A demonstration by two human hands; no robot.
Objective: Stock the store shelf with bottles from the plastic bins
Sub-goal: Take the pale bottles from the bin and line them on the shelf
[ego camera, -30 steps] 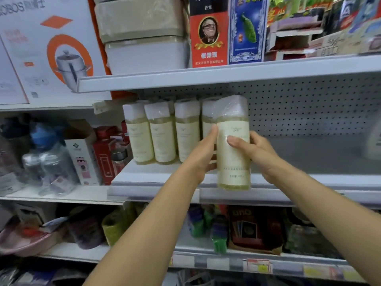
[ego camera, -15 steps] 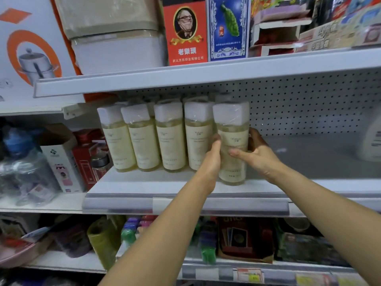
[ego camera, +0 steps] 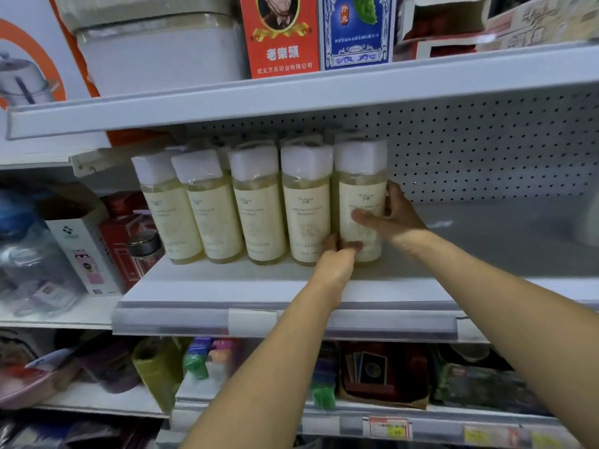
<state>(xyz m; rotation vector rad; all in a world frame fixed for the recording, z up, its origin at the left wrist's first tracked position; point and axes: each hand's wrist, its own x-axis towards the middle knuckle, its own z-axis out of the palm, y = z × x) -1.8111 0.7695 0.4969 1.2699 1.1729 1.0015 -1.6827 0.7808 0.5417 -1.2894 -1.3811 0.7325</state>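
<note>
Left hand (ego camera: 337, 265) and right hand (ego camera: 397, 218) clamp their fingers (ego camera: 364, 218) on a pale-yellow, white-capped, cream-labelled bottle (ego camera: 360, 192) upright on the shelf (ego camera: 201, 283).

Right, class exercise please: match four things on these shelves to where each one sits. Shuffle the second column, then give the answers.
Things:
1. red box
2. end bottle
3. green roll
4. right hand

Places:
A. lower shelf
B. wrapped round the end bottle's side
C. upper shelf
D. middle shelf, right end of the row

Pairs: 1-C, 2-D, 3-A, 4-B
</note>
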